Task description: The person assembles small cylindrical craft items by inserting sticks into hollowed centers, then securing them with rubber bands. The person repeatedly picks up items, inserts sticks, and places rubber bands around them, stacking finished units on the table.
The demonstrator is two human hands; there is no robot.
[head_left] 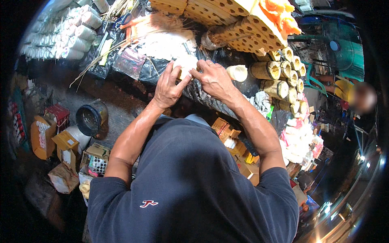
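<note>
At the bench's near edge, my left hand [167,88] curls its fingers round a pale cylindrical piece [185,68], its details washed out by bright light. The fingertips of my right hand [214,80] are pinched together against the right side of that same piece. Whether a smaller part sits in that pinch is hidden. Just right of my right hand stands a short cream cylinder [237,73] with a pale wrapped-looking end. Beyond my hands lies a glaring heap of white sheets [170,42] on black plastic [156,69].
Bamboo tubes [265,70] are stacked at the right. Yellow blocks with rows of holes [255,34] stand at the back. White thread spools [83,34] crowd the far left, near thin sticks [97,56]. A black bucket [88,120] and cardboard boxes [43,137] occupy the floor. Another person [344,90] is far right.
</note>
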